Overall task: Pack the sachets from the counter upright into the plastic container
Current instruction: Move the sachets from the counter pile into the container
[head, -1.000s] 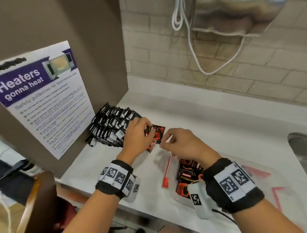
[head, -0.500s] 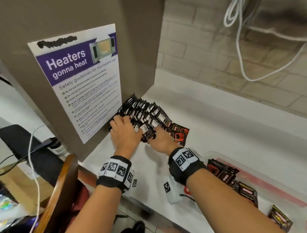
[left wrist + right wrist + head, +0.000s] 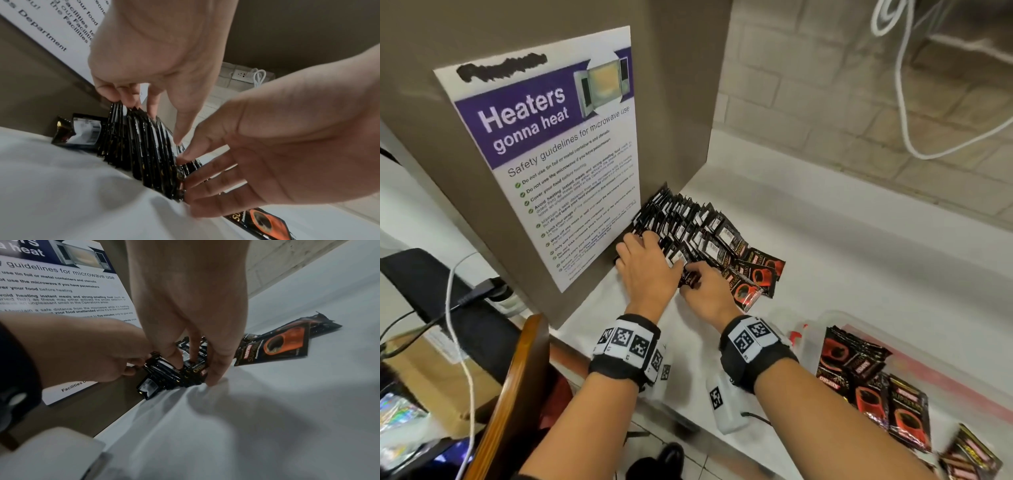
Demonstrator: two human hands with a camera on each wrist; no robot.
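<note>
Several black coffee sachets [image 3: 698, 233] lean in a long row against a brown panel on the white counter. My left hand [image 3: 647, 263] curls over the top edges of the row's near end [image 3: 144, 146], fingers on one side and thumb on the other. My right hand [image 3: 695, 284] pinches a bunch of the same sachets [image 3: 176, 374] from the right, its fingertips down at the counter. A few sachets with a red cup print [image 3: 756, 274] lie flat beside the row. The clear plastic container [image 3: 945, 380] sits at the lower right with several sachets [image 3: 859, 370] in it.
The brown panel with a microwave poster [image 3: 544, 154] walls off the left side. A brick wall with a hanging white cable [image 3: 900, 102] runs behind the counter. A wooden chair back [image 3: 517, 394] and cables lie below the counter edge on the left.
Both hands have moved left from beside the container to the near end of the sachet row and closed round a bunch there. The head view has swung left with them.
</note>
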